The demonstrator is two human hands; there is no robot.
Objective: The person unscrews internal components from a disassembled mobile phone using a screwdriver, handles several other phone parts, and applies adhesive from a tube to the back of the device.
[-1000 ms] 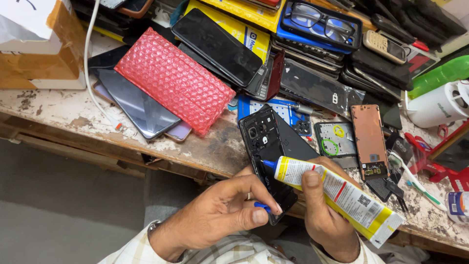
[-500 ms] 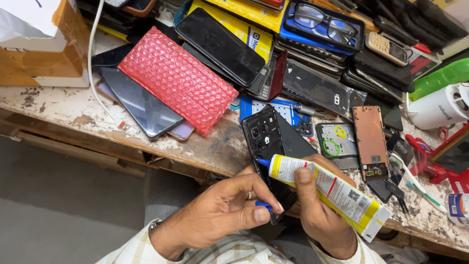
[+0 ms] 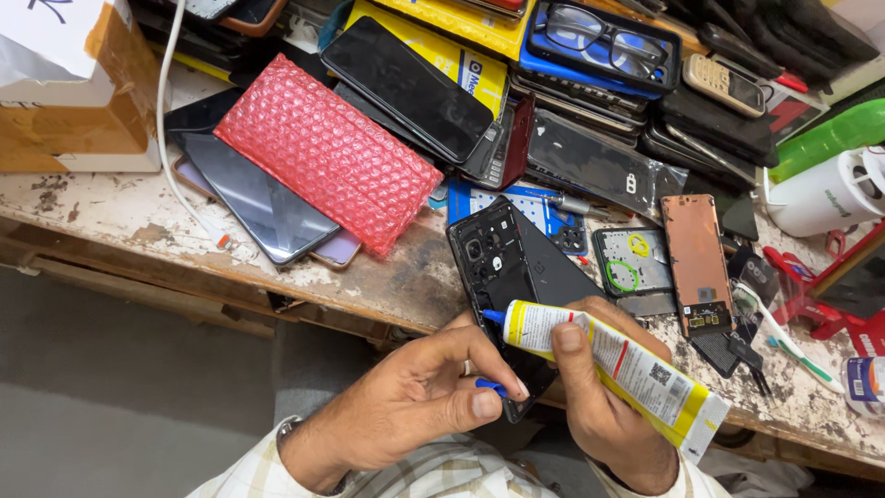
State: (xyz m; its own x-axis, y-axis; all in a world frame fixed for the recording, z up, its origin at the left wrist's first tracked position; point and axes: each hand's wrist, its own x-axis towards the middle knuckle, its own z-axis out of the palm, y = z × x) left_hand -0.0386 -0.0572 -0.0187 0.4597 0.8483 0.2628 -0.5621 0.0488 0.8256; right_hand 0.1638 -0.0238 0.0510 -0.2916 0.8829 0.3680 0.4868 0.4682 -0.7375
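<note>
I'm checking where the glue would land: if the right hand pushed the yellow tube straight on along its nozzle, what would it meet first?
The right hand points the yellow tube up-left. Its blue nozzle tip sits at the edge of the open black phone body, so that would probably be met first, though the exact gap is unclear.

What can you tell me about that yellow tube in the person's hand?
The tube is a soft squeeze tube, yellow and white with a red band and printed labels, flat and crimped at its far end. Its blue nozzle is uncapped and touches the edge of the black phone frame. The right hand grips it, thumb on top, tilted. The left hand pinches a small blue cap.
</note>
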